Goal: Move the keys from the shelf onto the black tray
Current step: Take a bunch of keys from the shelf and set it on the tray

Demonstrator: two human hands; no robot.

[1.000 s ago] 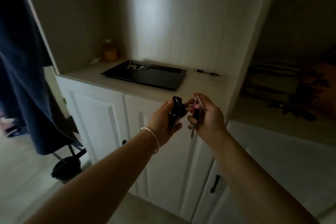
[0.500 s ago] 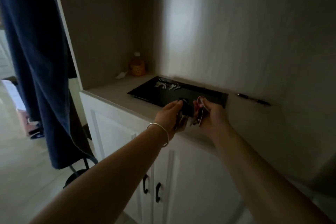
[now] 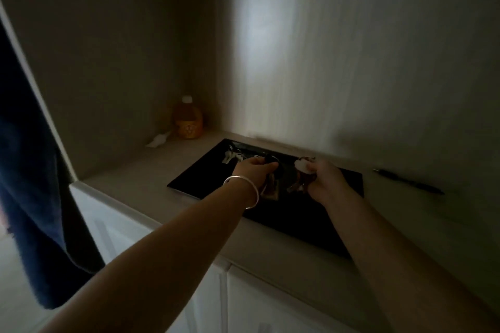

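A black tray (image 3: 194, 178) lies on the beige shelf top (image 3: 130, 173). Both hands hover just above its middle. My left hand (image 3: 253, 173), with a silver bangle on the wrist, is shut on a black key fob (image 3: 271, 160) with keys (image 3: 271, 190) hanging below it. My right hand (image 3: 323, 180) is shut on a second bunch of keys (image 3: 297, 185) with a pale tag at the top. Another silver key bunch (image 3: 232, 157) lies at the tray's far left corner.
A small orange bottle (image 3: 188, 121) stands in the back left corner with a white scrap (image 3: 158, 140) beside it. A dark pen (image 3: 408, 184) lies on the shelf right of the tray. A blue garment (image 3: 29, 197) hangs at the left. White cabinet doors (image 3: 113, 230) are below.
Both hands have moved forward from in front of the cabinet to over the tray and have drawn apart, each with its own bunch. The camera has come closer to the shelf.
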